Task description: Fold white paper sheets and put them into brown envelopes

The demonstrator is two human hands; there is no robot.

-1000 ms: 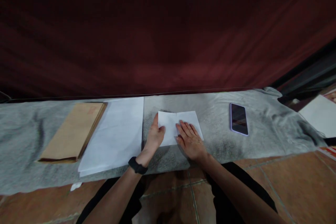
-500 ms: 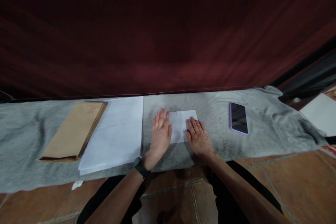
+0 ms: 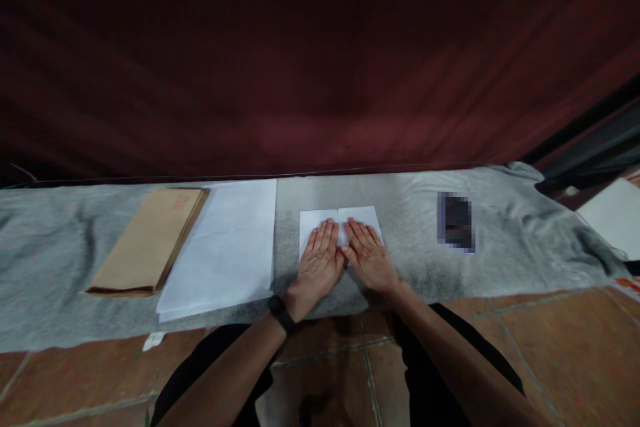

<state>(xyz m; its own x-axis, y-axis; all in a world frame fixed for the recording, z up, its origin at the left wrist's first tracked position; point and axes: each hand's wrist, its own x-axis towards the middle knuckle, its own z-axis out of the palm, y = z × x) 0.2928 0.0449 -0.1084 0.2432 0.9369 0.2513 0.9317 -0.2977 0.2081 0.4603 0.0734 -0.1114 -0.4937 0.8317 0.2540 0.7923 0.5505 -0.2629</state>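
A small folded sheet of white paper [image 3: 311, 219] lies flat on the grey cloth, with a seam down its middle where two flaps meet. My left hand [image 3: 320, 261] rests flat on its left half, fingers stretched out and pointing away from me. On the right half lies my right hand [image 3: 369, 257], also flat with fingers extended. The thumbs nearly meet over the seam, and the hands cover much of the paper's near part. Neither hand grips anything.
Left of my hands is a stack of large white sheets [image 3: 225, 247], partly under a pile of brown paper envelopes [image 3: 147, 240]. A phone [image 3: 457, 223], pixelated, lies to the right on the grey cloth [image 3: 410, 207]. Behind hangs a dark red curtain [image 3: 320, 80].
My left hand has moved right from the paper's left edge onto it, beside the seam. My right hand has shifted slightly inward. Both hands now lie closer together.
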